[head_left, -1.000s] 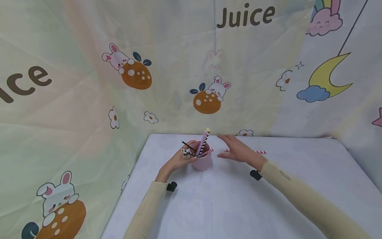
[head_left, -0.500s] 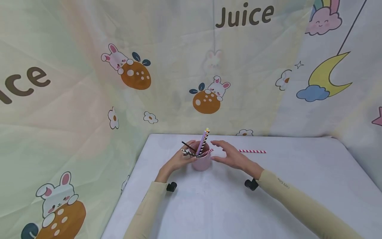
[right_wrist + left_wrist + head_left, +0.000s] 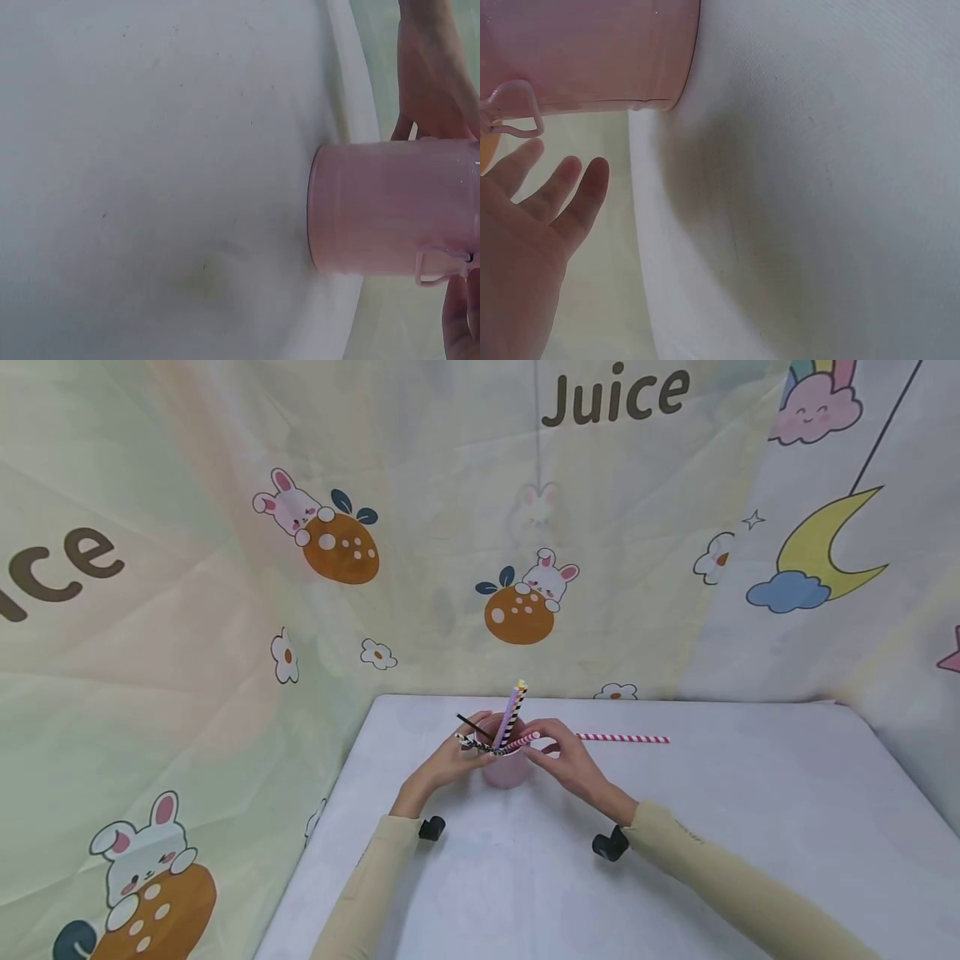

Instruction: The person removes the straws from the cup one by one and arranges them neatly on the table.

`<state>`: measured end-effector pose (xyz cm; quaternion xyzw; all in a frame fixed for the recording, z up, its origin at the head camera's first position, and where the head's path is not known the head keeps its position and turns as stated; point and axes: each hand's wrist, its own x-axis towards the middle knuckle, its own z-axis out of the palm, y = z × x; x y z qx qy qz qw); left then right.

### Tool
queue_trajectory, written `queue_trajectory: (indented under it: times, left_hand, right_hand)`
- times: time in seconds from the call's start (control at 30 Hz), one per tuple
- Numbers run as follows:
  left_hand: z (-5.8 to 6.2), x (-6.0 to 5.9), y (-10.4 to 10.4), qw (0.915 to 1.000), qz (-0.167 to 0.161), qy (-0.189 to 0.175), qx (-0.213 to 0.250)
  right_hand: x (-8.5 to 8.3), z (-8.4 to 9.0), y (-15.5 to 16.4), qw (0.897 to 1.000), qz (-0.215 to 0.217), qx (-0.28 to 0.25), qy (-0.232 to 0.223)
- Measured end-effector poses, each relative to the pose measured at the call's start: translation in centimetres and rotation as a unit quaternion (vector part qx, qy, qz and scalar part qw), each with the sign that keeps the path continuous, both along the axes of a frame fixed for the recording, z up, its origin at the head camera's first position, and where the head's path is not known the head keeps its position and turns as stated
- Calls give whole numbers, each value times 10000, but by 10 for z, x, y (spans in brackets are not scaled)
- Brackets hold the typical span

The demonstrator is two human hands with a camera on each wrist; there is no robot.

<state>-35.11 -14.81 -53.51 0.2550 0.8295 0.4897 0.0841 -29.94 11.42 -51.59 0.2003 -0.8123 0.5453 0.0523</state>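
A pink cup (image 3: 508, 770) stands on the white table (image 3: 675, 860) with several striped straws (image 3: 513, 710) in it. My left hand (image 3: 450, 762) rests against the cup's left side. In the left wrist view its fingers (image 3: 551, 199) are straight beside the cup (image 3: 592, 52). My right hand (image 3: 558, 753) is at the cup's right rim. Its fingertips are around the end of a red-and-white straw (image 3: 522, 742) that leans out of the cup; a pinch is not clear. The right wrist view shows the cup (image 3: 375, 210) side-on.
A second red-and-white straw (image 3: 622, 738) lies flat on the table to the right of the cup. A printed cloth backdrop (image 3: 450, 527) closes in the back and left. The table's left edge (image 3: 322, 852) runs close to my left forearm.
My right hand has moved left from beside the straw lying on the table to the cup's rim. The left hand and the cup have stayed put.
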Motion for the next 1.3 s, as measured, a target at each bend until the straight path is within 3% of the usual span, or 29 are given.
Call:
queue_trajectory:
  times: [0.2, 0.47, 0.6, 0.8, 1.03, 1.3]
  left_hand:
    - [3, 0, 0, 9999, -140, -25, 54]
    - [32, 16, 2, 9994, -321, -86, -100]
    - [34, 18, 3, 9994, -312, -131, -55]
    - [32, 15, 2, 9992, -270, -291, -104]
    - [-1, -1, 0, 9999, -40, -130, 33]
    - [-1, 0, 2, 9999, 120, -56, -7]
  right_hand:
    - [-3, -3, -7, 9998, -141, -70, 100]
    - [-4, -4, -9, 9995, -308, -14, 115]
    - [-4, -5, -10, 9992, -361, 76, 143]
    - [-3, -6, -10, 9986, -403, 89, 321]
    - [-2, -2, -9, 9959, -759, 23, 487]
    - [-6, 18, -5, 9946, -796, -148, 653]
